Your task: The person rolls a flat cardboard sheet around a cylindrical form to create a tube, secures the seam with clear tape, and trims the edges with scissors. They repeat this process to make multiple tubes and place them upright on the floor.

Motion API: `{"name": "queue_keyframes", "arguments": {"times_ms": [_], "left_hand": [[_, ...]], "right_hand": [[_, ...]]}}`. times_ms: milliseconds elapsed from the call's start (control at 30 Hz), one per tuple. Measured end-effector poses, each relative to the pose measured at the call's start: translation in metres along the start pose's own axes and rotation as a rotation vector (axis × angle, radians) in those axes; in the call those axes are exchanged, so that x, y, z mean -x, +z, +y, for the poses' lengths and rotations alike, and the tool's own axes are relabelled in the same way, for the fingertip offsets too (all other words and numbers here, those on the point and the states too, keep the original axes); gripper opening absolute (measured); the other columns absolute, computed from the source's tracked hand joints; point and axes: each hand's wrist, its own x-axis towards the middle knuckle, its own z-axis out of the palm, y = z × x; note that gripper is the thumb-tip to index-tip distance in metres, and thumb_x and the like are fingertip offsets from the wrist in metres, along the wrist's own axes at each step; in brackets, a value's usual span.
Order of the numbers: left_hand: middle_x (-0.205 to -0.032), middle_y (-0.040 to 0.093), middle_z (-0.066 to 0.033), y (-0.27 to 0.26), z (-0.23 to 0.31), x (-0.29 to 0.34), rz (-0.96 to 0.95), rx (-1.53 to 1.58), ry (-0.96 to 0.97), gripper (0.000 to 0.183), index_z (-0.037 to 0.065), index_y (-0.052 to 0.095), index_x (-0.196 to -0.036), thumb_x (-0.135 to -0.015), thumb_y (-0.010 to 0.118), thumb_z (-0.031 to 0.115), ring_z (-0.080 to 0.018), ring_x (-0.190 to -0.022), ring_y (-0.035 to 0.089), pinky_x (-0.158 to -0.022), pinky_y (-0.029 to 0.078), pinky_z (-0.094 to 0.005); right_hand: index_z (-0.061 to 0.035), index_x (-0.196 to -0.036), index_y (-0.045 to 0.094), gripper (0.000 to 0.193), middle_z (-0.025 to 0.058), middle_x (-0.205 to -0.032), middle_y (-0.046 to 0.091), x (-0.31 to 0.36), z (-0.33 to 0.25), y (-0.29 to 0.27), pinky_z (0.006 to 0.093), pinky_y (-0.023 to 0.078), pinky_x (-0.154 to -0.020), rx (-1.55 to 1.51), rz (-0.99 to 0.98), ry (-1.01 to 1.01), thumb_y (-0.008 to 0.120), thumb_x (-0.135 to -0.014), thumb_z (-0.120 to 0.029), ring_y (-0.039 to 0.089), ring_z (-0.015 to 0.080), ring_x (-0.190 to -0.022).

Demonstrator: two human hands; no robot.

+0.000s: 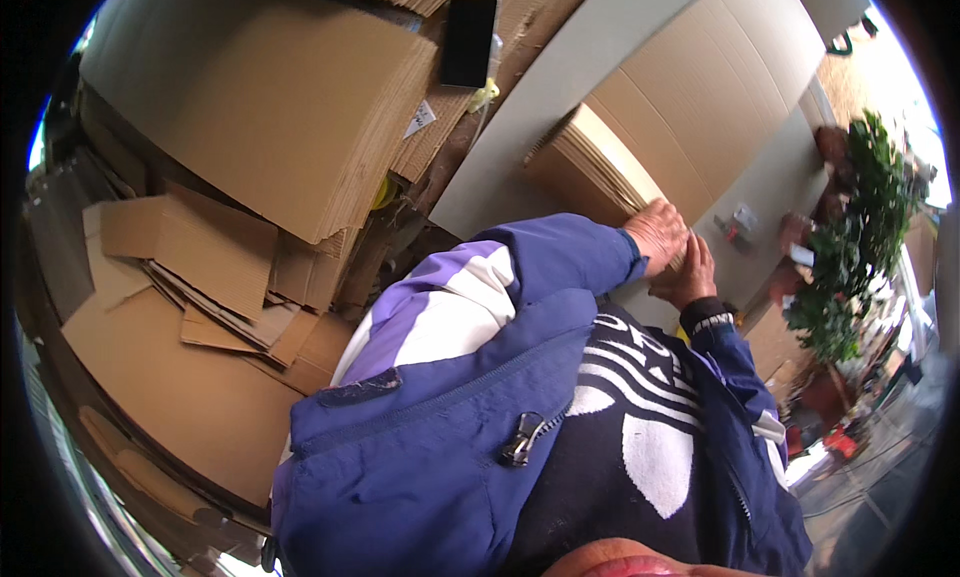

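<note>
A stack of folded cardboard sheets (pixel 592 167) lies at a slant on a large flat cardboard sheet (pixel 705 87). Its layered edges face up. My left hand (pixel 657 235) is closed over the near end of the stack, fingers bent around the edges. Close beside it, my right hand (pixel 692 275) grips the near corner of the same stack from the right. The two hands almost touch. My palms and the undersides of the held sheets are hidden.
Tall piles of flat cardboard (pixel 270 97) stand at the left, with loose cut pieces (pixel 205 252) nearer. A black phone (pixel 469 41) lies on cardboard at the top. A small clear packet (pixel 740 224) sits on the grey table (pixel 470 192). A leafy plant (pixel 850 242) is at the right.
</note>
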Motion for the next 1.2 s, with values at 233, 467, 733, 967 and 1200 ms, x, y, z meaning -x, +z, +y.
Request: {"name": "queue_keyframes", "arguments": {"times_ms": [233,467,733,967,1200], "left_hand": [[-0.122,0.066,-0.0046,0.010,-0.013,-0.046,-0.079,0.022,0.029,0.040,0.013,0.070,-0.123,-0.091,0.055,0.032,-0.0242,-0.119,0.052,-0.095,0.035,-0.0441],[-0.126,0.067,-0.0071,0.005,-0.025,-0.059,-0.147,0.145,-0.028,0.047,0.016,0.070,-0.122,-0.084,0.064,0.043,-0.0278,-0.124,0.057,-0.099,0.036,-0.0481],[-0.134,0.065,-0.0043,0.001,-0.037,-0.093,-0.425,0.099,-0.072,0.042,0.020,0.069,-0.129,-0.094,0.059,0.041,-0.0287,-0.125,0.059,-0.098,0.037,-0.0678],[-0.132,0.065,-0.0112,-0.006,-0.054,-0.117,-0.489,0.200,-0.095,0.079,0.017,0.068,-0.129,-0.067,0.081,0.064,-0.0322,-0.125,0.060,-0.103,0.040,-0.0610],[-0.122,0.068,-0.0153,-0.007,-0.046,-0.099,-0.487,0.145,-0.104,0.080,0.012,0.069,-0.123,-0.064,0.080,0.064,-0.0317,-0.117,0.064,-0.103,0.044,-0.0527]], "right_hand": [[-0.0079,-0.152,0.024,0.138,0.0187,-0.151,0.035,-0.020,0.016,-0.013,0.0469,0.031,-0.118,-0.049,-0.108,0.005,0.098,-0.038,-0.034,0.034,0.0375,-0.142],[-0.0059,-0.151,0.026,0.137,0.0187,-0.149,0.038,-0.031,0.027,-0.017,0.0443,0.033,-0.118,-0.078,-0.170,0.044,0.096,-0.036,-0.032,0.037,0.0357,-0.141],[-0.0121,-0.154,0.025,0.140,0.0181,-0.151,0.038,-0.038,0.032,-0.027,0.0462,0.034,-0.118,-0.156,-0.246,0.057,0.097,-0.036,-0.032,0.036,0.0377,-0.141],[-0.0117,-0.153,0.029,0.134,0.0200,-0.146,0.044,-0.059,0.054,-0.027,0.0463,0.037,-0.116,-0.243,-0.275,-0.058,0.096,-0.039,-0.032,0.042,0.0385,-0.137],[-0.0120,-0.153,0.032,0.133,0.0217,-0.147,0.043,-0.040,0.036,-0.023,0.0476,0.038,-0.114,-0.218,-0.221,-0.064,0.096,-0.039,-0.038,0.042,0.0403,-0.136]]}}
